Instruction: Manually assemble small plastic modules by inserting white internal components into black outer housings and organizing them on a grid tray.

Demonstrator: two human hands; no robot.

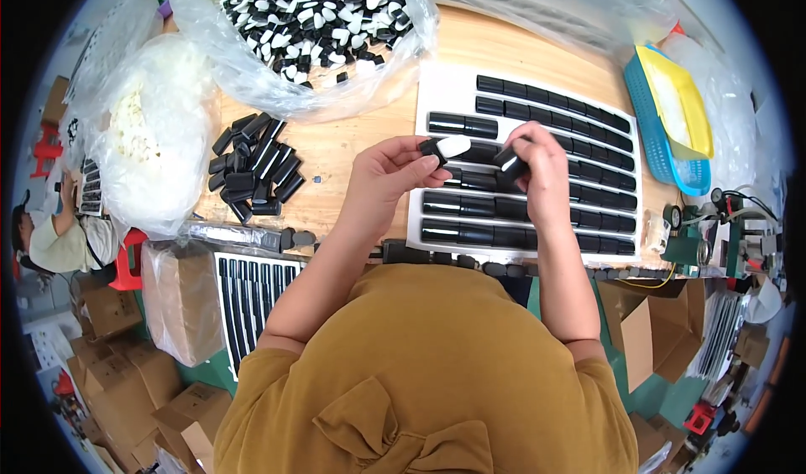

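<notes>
From afar, I watch the left hand (388,172) pinch a small black piece with a rounded white end (453,146) between its fingers; the right hand (543,170) grips a glossy black casing (511,166). Both items hover over a white rectangular tray (443,94) of black casings in rows (588,173), on the pale wooden worktop (332,142).

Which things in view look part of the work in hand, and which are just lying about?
Likely in use:
left hand with white-tipped black piece
right hand with dark piece
white sheet bearing rows of black pieces
loose black pieces
clear bag of black and white pieces

Probably lying about:
blue basket
yellow tray
open cardboard box
red stool
</notes>
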